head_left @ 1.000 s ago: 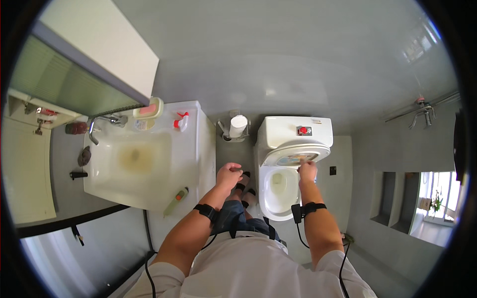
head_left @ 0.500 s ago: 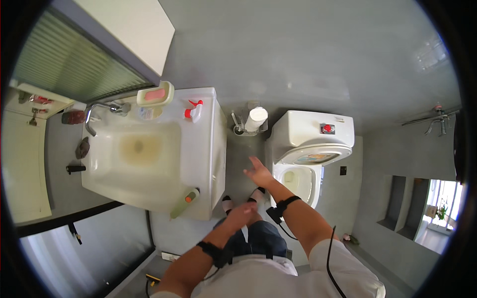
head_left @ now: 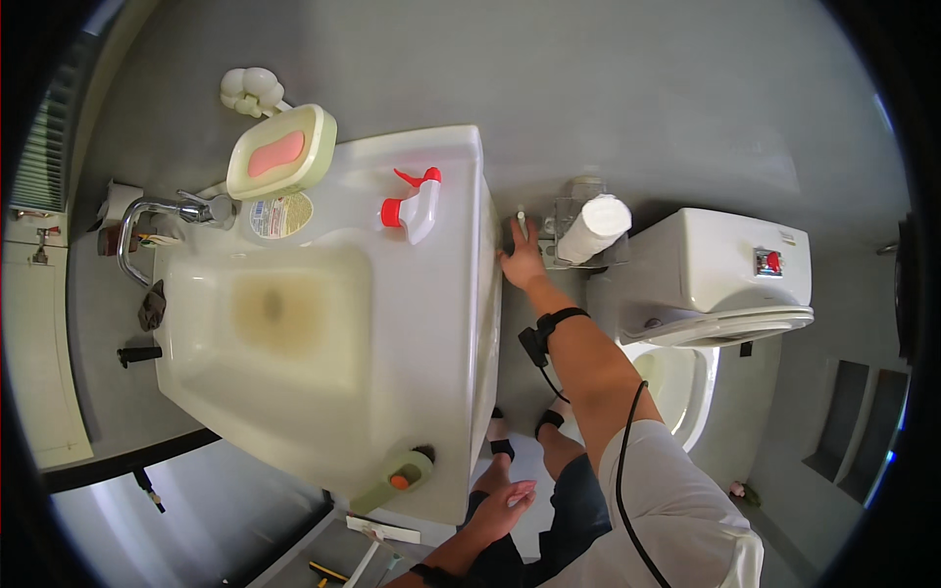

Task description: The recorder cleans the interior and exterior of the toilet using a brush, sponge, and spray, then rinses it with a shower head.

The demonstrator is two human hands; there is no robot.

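My right hand (head_left: 522, 259) reaches into the gap between the white basin and the wire rack, thumb and fingers apart. Its fingertips are at a thin stick with a white tip (head_left: 521, 218); the stick's lower part is hidden, and no firm grip on it can be made out. Beside this hand, the small wall rack (head_left: 617, 254) carries a white cylindrical container (head_left: 595, 228). Low in front of my legs, my left hand (head_left: 508, 505) is empty, its fingers loosely bent and partly apart.
On the basin rim (head_left: 421, 323) stand a red-and-white spray bottle (head_left: 420, 213), a green bottle with an orange cap (head_left: 392, 482) and a soap dish (head_left: 321, 162) with pink soap (head_left: 276, 154). A chrome faucet (head_left: 132, 230) is at left. The toilet (head_left: 750, 260) stands at right, seat lid raised.
My right hand has moved forward to the white-tipped stick by the rack. My left hand has dropped back toward my body. The view has moved closer to the basin and rack.
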